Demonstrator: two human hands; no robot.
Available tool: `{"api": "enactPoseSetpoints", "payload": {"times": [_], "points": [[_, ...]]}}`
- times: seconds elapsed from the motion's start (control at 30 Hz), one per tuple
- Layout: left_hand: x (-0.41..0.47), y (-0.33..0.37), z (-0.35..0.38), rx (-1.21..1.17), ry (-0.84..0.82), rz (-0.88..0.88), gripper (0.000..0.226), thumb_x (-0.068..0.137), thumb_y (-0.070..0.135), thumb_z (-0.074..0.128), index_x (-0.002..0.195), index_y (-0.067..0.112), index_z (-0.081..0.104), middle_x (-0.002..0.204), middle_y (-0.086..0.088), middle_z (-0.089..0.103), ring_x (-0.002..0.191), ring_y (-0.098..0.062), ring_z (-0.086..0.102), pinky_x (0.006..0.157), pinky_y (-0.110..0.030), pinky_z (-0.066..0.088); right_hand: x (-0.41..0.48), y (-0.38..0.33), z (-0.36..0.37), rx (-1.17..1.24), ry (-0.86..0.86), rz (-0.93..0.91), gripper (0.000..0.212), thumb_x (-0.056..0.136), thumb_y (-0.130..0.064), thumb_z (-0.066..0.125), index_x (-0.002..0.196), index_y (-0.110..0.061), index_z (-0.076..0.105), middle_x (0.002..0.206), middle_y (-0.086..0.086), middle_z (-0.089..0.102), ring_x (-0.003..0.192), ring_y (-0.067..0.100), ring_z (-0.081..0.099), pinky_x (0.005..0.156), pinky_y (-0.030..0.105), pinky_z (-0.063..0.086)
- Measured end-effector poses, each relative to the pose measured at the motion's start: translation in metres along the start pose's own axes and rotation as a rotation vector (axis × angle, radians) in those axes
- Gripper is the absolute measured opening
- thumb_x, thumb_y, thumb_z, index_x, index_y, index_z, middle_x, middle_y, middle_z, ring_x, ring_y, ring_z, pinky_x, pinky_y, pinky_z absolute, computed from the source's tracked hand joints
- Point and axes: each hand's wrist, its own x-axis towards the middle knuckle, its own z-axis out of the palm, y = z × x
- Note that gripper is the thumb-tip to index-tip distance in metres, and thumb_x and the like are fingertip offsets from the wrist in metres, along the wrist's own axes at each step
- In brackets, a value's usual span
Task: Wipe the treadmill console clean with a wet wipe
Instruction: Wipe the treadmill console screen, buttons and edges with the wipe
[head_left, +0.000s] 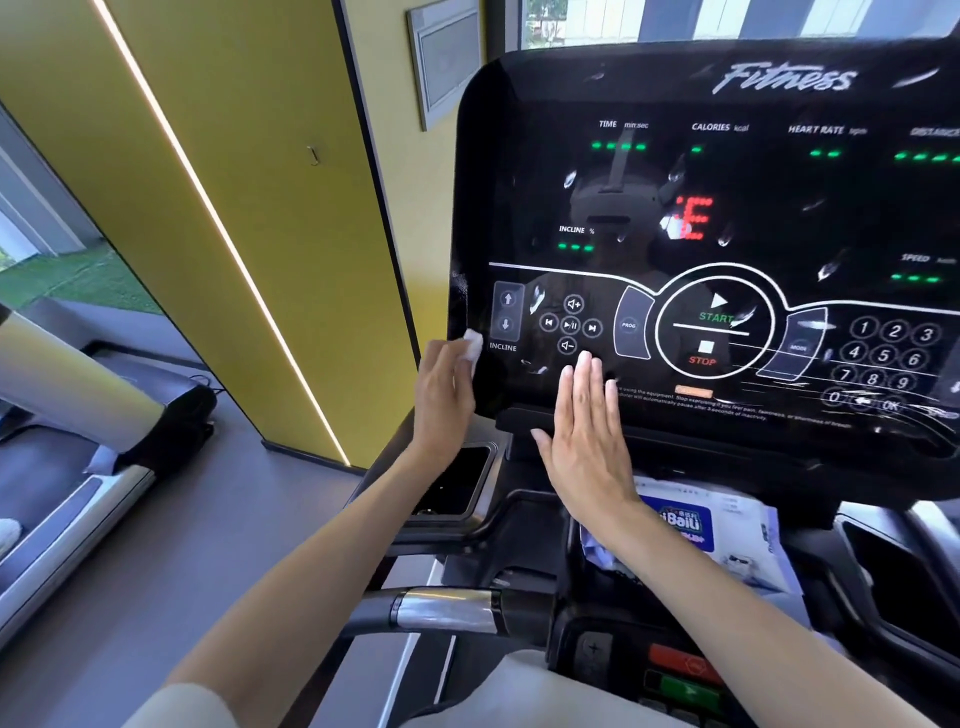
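The black treadmill console (727, 218) fills the upper right, its glossy face marked with white smears and lit green readouts. My left hand (441, 395) holds a small white wet wipe (472, 345) against the console's lower left edge, beside the INCLINE buttons. My right hand (587, 431) is flat with straight fingers, its fingertips on the console's lower face below the media buttons. It holds nothing.
A white and blue wet-wipe pack (696, 525) lies in the tray under the console, partly behind my right forearm. A chrome handlebar (441, 610) crosses below. A dark cup holder (457, 483) is at left. A yellow wall panel (234, 208) and another treadmill (78, 467) stand to the left.
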Motion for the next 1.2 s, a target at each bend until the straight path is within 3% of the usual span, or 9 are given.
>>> {"api": "enactPoseSetpoints", "payload": {"times": [0.2,0.47,0.7,0.83,0.87,1.0,1.13,1.2], "points": [[0.056,0.038,0.002,-0.069,0.202,-0.106,0.014,0.095,0.006,0.047,0.096,0.000,0.059,0.087,-0.004,0.048,0.071,-0.011,0.040,0.062,-0.006,0.031,0.008,0.006,-0.015,0.053,0.069,0.026,0.073,0.096,-0.044,0.023,0.144,0.009,0.009,0.152,0.028,0.002,0.142,0.036,0.000,0.115,0.048,0.009],[0.154,0.086,-0.005,-0.208,0.368,-0.230,0.020,0.095,0.010,0.047,0.107,0.001,0.060,0.102,-0.009,0.056,0.085,-0.011,0.045,0.073,-0.010,0.028,0.074,0.051,-0.080,0.085,0.249,0.002,0.067,0.098,-0.040,0.024,0.146,0.003,0.005,0.154,0.021,0.001,0.144,0.029,-0.002,0.116,0.042,0.003],[0.210,0.126,-0.006,-0.147,0.335,-0.010,0.019,0.096,0.010,0.048,0.103,0.001,0.063,0.098,-0.015,0.057,0.087,-0.021,0.053,0.074,-0.016,0.033,0.124,0.072,-0.122,0.041,0.322,-0.054,0.058,0.098,-0.032,0.022,0.144,0.003,0.021,0.153,0.019,0.016,0.143,0.026,0.012,0.116,0.040,0.011],[0.214,0.134,-0.002,-0.016,0.121,0.275,0.018,0.096,0.012,0.047,0.099,0.003,0.063,0.091,-0.003,0.049,0.082,-0.018,0.050,0.075,-0.019,0.036,0.140,0.074,-0.126,0.045,0.335,-0.058,0.054,0.097,-0.028,0.024,0.140,0.005,0.031,0.149,0.020,0.027,0.140,0.027,0.024,0.114,0.041,0.020],[0.219,0.127,-0.004,-0.024,0.110,0.283,0.017,0.096,0.011,0.049,0.098,0.003,0.063,0.090,-0.003,0.049,0.080,-0.018,0.050,0.074,-0.019,0.036,0.142,0.075,-0.124,0.040,0.334,-0.061,0.054,0.097,-0.027,0.024,0.139,0.005,0.033,0.148,0.021,0.029,0.139,0.028,0.026,0.113,0.042,0.022],[0.219,0.133,-0.004,-0.122,0.275,0.051,0.017,0.097,0.012,0.047,0.097,0.006,0.062,0.092,-0.007,0.053,0.081,-0.016,0.049,0.077,-0.023,0.041,0.143,0.077,-0.119,0.040,0.346,-0.071,0.053,0.094,-0.022,0.024,0.137,0.006,0.036,0.148,0.021,0.029,0.138,0.029,0.027,0.111,0.045,0.029],[0.208,0.147,0.007,-0.105,0.077,0.283,0.019,0.096,0.014,0.051,0.106,0.008,0.065,0.092,0.000,0.053,0.082,-0.012,0.052,0.078,-0.012,0.038,0.143,0.078,-0.118,0.038,0.361,-0.089,0.049,0.095,-0.016,0.032,0.139,0.005,0.034,0.150,0.019,0.026,0.140,0.027,0.022,0.115,0.042,0.020],[0.217,0.139,0.002,-0.164,0.251,0.106,0.017,0.096,0.014,0.049,0.100,0.008,0.065,0.090,-0.002,0.052,0.080,-0.018,0.054,0.076,-0.019,0.041,0.143,0.078,-0.118,0.056,0.369,-0.098,0.052,0.091,-0.005,0.046,0.141,0.005,0.031,0.151,0.019,0.023,0.141,0.027,0.019,0.115,0.039,0.013]]}}
